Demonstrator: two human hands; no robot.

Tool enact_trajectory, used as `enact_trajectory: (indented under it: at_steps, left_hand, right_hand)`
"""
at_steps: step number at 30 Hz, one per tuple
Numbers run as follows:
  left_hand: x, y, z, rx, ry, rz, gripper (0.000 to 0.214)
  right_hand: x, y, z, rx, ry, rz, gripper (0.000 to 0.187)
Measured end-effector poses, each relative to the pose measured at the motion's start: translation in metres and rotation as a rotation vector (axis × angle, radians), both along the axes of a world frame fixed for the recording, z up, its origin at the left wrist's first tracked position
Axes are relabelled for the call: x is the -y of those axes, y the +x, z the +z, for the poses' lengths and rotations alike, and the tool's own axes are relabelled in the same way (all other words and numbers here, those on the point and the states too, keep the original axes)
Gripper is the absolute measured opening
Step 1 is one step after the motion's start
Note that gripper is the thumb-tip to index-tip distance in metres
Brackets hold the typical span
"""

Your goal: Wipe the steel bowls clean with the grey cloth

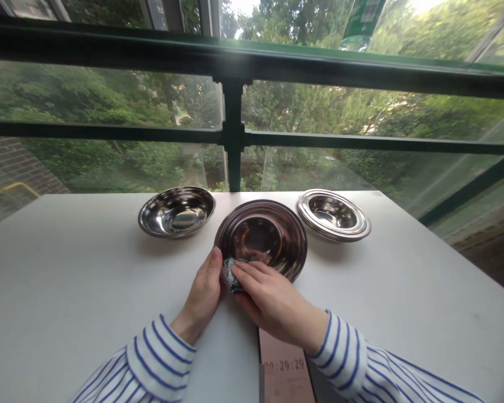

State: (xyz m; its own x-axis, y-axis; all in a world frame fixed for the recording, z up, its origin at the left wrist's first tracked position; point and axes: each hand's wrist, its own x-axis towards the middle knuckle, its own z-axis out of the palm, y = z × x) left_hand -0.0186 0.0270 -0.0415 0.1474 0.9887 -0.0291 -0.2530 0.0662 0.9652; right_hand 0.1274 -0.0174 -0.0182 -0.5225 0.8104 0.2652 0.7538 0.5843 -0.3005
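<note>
A shiny metal bowl with a wide rim (292,235) is tilted toward me at the middle of the table. My left hand (204,288) grips its near left edge, thumb on the rim and the other fingers hidden beneath. In my right hand (273,299) a dark, patterned cloth (232,277) is bunched and pressed against the bowl's near left rim. The fingers lie over the cloth, hiding part of it. Reflections of the hand show inside the bowl.
A metal bowl (162,219) stands at the back left of the white table (88,291). Stacked wide-rimmed metal bowls (355,226) are at the back right. A phone (283,347) showing a timer lies under my right wrist. Green railings (233,112) rise behind the table's far edge.
</note>
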Motion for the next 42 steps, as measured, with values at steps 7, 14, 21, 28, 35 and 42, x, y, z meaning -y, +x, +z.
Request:
enact_trajectory:
  at_steps: [7, 14, 21, 28, 35, 42]
  left_hand:
    - [-0.004, -0.002, 0.000, -0.012, 0.063, -0.029, 0.049]
    - [-0.004, 0.000, -0.002, 0.004, 0.021, -0.004, 0.052]
    - [-0.008, -0.002, 0.002, -0.033, 0.082, -0.003, 0.049]
    - [-0.008, 0.000, -0.001, -0.026, 0.053, 0.003, 0.050]
    - [-0.010, -0.004, 0.006, -0.024, 0.072, -0.022, 0.048]
    - [-0.005, -0.005, 0.006, 0.168, -0.023, -0.194, 0.051]
  right_hand:
    - [0.007, 0.022, 0.013, 0.157, -0.077, -0.035, 0.034]
    - [-0.003, 0.007, 0.003, 0.054, -0.005, 0.063, 0.042]
    - [0.005, 0.026, 0.013, 0.148, -0.036, -0.001, 0.033]
    - [-0.003, 0.005, 0.001, 0.045, 0.010, 0.070, 0.045]
    - [0.007, 0.027, 0.013, 0.191, -0.065, -0.016, 0.036]
    - [0.002, 0.030, 0.003, 0.201, 0.013, 0.067, 0.039]
